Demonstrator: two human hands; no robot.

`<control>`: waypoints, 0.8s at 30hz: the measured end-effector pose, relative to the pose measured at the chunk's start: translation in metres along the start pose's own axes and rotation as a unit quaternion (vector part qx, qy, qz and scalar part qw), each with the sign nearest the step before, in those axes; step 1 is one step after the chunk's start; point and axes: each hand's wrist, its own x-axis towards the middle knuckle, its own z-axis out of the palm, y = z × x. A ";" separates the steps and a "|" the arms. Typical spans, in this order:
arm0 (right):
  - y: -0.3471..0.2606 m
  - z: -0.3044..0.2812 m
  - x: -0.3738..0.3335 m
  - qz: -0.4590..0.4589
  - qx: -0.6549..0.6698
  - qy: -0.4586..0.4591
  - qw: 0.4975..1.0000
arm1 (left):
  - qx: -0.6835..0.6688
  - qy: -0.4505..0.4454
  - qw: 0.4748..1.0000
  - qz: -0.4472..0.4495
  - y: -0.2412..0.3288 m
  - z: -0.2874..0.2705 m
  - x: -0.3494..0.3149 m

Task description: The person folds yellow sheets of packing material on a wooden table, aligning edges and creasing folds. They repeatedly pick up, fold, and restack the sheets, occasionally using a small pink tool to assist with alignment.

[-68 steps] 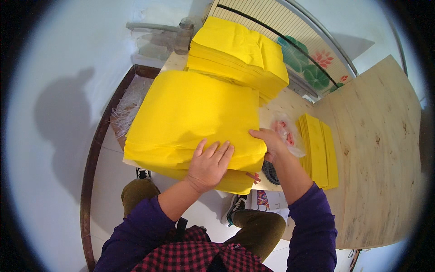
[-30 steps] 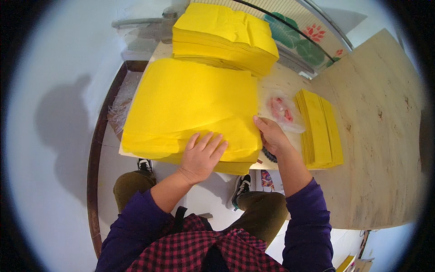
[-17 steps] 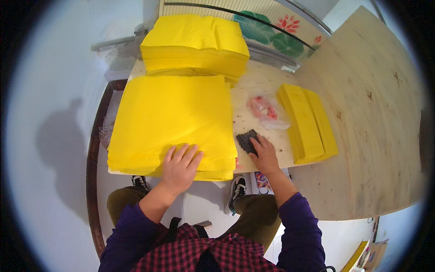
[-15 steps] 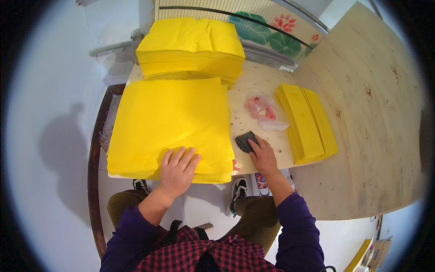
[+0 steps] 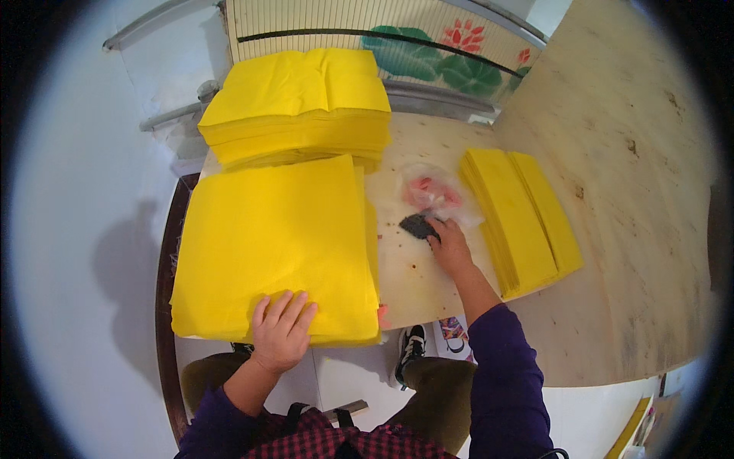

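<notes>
A broad stack of yellow fabric-like sheets [image 5: 267, 229] lies at the table's near left. Flat on its front edge rests my left hand [image 5: 283, 329], fingers slightly spread and holding nothing. My right hand [image 5: 453, 246] pinches the right edge of a dark grey, rough-surfaced sponge-like pad [image 5: 419, 226] on the table; I cannot make out exactly what it is. Just beyond the pad lies a crumpled clear plastic bag [image 5: 433, 191] with pinkish-red things inside.
Behind the near stack rises a thick pile of folded yellow sheets [image 5: 298, 88]. Folded yellow bundles [image 5: 520, 222] lie at the table's right, beside an upright wooden board [image 5: 619, 199]. A pale wooden tabletop [image 5: 413, 287] shows between the stacks. A bit of red [image 5: 384, 315] sticks out by the near stack.
My right hand and the dark grey pad have moved away from me, closer to the plastic bag. My left hand stays on the stack's front edge. The whole view has shifted slightly.
</notes>
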 end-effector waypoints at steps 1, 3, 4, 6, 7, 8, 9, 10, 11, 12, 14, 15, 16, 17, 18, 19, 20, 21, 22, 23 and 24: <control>0.005 0.005 0.009 0.014 -0.003 -0.003 1.000 | -0.002 0.003 1.000 -0.002 0.000 0.000 -0.001; 0.016 0.013 0.027 0.020 0.009 0.004 1.000 | -0.005 0.010 1.000 -0.008 0.002 0.001 -0.001; 0.021 0.018 0.038 0.029 0.011 0.005 1.000 | 0.000 0.015 1.000 -0.008 0.002 0.002 -0.001; 0.029 0.026 0.062 0.052 -0.023 -0.002 0.998 | 0.008 0.026 1.000 -0.010 0.002 0.003 0.000; 0.032 0.029 0.075 0.057 -0.038 -0.003 0.998 | 0.014 0.016 1.000 -0.013 0.002 0.003 0.000; 0.035 0.031 0.089 0.058 -0.056 0.002 0.997 | 0.018 0.008 1.000 -0.016 0.003 0.003 0.000; 0.038 0.032 0.102 0.056 -0.073 0.005 0.996 | 0.022 0.000 1.000 -0.019 0.004 0.002 0.000; 0.038 0.035 0.114 0.076 -0.100 -0.007 0.992 | 0.023 0.002 1.000 -0.020 0.004 0.001 0.000; 0.038 0.037 0.123 0.091 -0.097 -0.005 0.991 | 0.025 0.002 0.999 -0.020 0.004 0.001 0.000; 0.038 0.038 0.129 0.127 -0.105 -0.019 0.986 | 0.026 0.001 0.999 -0.021 0.004 -0.001 0.000; 0.037 0.038 0.128 0.140 -0.100 -0.006 0.985 | 0.017 0.006 1.000 -0.009 0.003 -0.001 0.001; 0.036 0.036 0.123 0.115 -0.086 0.024 0.989 | 0.014 0.013 1.000 -0.002 0.003 -0.001 0.001; 0.034 0.033 0.114 0.097 -0.071 0.050 0.992 | 0.016 0.021 1.000 -0.012 0.003 -0.001 0.001; 0.032 0.030 0.101 0.074 -0.060 0.058 0.994 | 0.020 0.034 0.999 -0.021 0.005 0.001 0.001; 0.029 0.023 0.091 0.057 -0.049 0.065 0.995 | 0.027 0.052 0.998 -0.029 0.005 0.001 0.002; 0.024 0.017 0.078 0.037 -0.038 0.077 0.996 | 0.032 0.052 0.998 -0.031 0.006 0.000 0.003; 0.016 0.011 0.064 0.026 -0.002 0.071 0.997 | 0.026 0.052 0.998 -0.029 0.006 -0.001 0.004; 0.006 0.004 0.047 0.011 0.034 0.070 0.997 | 0.024 0.053 0.998 -0.030 0.007 -0.002 0.006; -0.006 -0.004 0.030 0.031 0.065 0.053 0.996 | 0.021 0.051 0.998 -0.034 0.006 -0.004 0.007; -0.020 -0.013 0.011 0.016 0.126 0.043 0.991 | 0.027 0.049 0.998 -0.029 0.005 -0.006 0.008; -0.035 -0.022 -0.007 0.035 0.180 0.017 0.983 | 0.031 0.045 0.998 -0.028 0.004 -0.006 0.010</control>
